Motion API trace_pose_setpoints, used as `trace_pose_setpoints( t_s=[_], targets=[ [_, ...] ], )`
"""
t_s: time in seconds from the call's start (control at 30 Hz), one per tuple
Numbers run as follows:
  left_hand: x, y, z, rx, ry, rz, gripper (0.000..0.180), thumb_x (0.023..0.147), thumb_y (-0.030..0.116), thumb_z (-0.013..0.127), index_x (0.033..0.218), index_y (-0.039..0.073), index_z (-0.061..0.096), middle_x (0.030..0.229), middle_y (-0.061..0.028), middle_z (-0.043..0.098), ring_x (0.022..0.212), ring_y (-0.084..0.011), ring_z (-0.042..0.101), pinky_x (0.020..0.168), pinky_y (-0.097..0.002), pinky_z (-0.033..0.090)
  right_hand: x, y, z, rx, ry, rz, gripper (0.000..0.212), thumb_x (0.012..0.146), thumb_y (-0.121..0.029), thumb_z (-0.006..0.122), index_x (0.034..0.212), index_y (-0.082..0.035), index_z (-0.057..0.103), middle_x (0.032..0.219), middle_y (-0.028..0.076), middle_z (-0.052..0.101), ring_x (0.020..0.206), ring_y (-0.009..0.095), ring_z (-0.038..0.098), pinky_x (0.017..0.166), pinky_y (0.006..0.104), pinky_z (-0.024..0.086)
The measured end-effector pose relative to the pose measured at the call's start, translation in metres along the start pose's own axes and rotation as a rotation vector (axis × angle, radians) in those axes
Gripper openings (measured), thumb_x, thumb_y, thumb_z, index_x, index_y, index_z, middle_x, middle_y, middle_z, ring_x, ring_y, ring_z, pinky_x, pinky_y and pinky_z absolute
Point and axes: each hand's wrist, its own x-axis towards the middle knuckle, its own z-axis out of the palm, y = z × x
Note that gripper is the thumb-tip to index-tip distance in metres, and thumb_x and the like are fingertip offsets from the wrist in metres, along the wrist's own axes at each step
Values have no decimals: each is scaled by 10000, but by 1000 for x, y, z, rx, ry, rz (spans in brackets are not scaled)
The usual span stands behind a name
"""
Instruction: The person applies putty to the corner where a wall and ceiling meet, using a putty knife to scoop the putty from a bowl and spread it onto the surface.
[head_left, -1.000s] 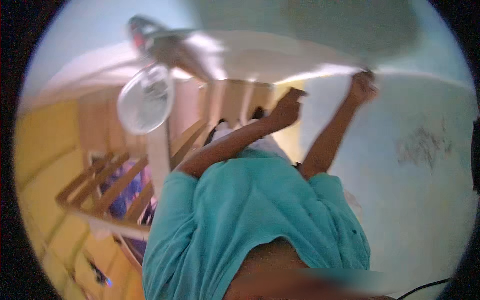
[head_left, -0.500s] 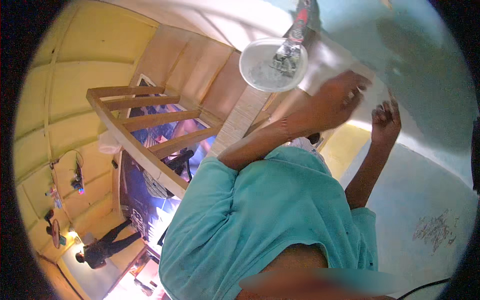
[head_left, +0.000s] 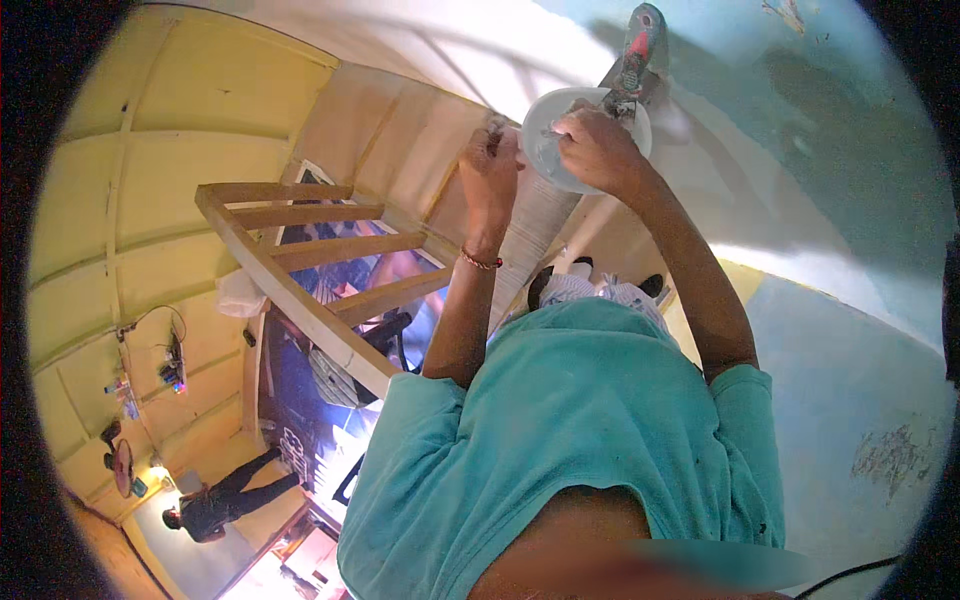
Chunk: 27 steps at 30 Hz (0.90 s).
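A white plastic bowl (head_left: 540,150) stands on a narrow pale plank (head_left: 540,222). Across its far right rim leans a putty knife (head_left: 637,60) with a red and black handle, its smeared blade reaching into the bowl. My right hand (head_left: 605,152) is over the bowl, thumb and fingers pinched together above its inside; anything between them is hidden. Close beside the bowl's left rim is my left hand (head_left: 490,160), fingers curled in. I cannot tell whether it touches the rim or holds something small.
A ladder-like wooden frame (head_left: 290,285) rises on the left. The teal and white wall (head_left: 820,140) is close on the right, with a scuffed patch (head_left: 890,462) lower down. Far below left is a person in dark clothes (head_left: 225,505). A black cable (head_left: 845,574) runs at lower right.
Both hands have moved left from beside the wall to the bowl, the right now over it and the left beside it. The view has shifted slightly.
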Motion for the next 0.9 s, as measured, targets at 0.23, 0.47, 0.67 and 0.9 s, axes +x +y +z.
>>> trace_pose_setpoints(
  t_s=[0.23, 0.47, 0.67, 0.9],
  targets=[
    [0, -4, -1, 99, -168, -124, 233, 807, 116, 512, 966, -53, 533, 648, -76, 568, 510, -113, 529, 433, -216, 440, -3, 0, 9, -142, -36, 55, 202, 684, -131, 475, 791, -29, 614, 888, 206, 520, 855, 338, 529, 768, 432, 407],
    [-8, -5, -1, 13, -216, -153, 214, 817, 96, 488, 971, -49, 519, 641, -96, 578, 517, -137, 562, 457, -250, 483, 6, -5, 21, -231, -107, 140, 251, 692, -193, 491, 795, 4, 609, 921, 219, 526, 875, 348, 538, 763, 473, 413],
    [-7, -6, 0, -102, -177, -114, 215, 799, 53, 483, 970, -75, 511, 605, -115, 565, 492, -159, 581, 431, -256, 491, 7, -9, 25, -191, -140, 100, 277, 694, -210, 507, 810, 24, 599, 897, 225, 534, 855, 344, 551, 719, 450, 448],
    [-11, -1, -2, -42, -216, -177, 233, 829, 85, 464, 999, -71, 491, 768, -160, 593, 610, -195, 608, 528, -273, 534, -2, 1, 3, -363, -104, 18, 241, 678, -192, 519, 825, -33, 624, 901, 214, 516, 866, 348, 515, 764, 481, 409]
  ],
)
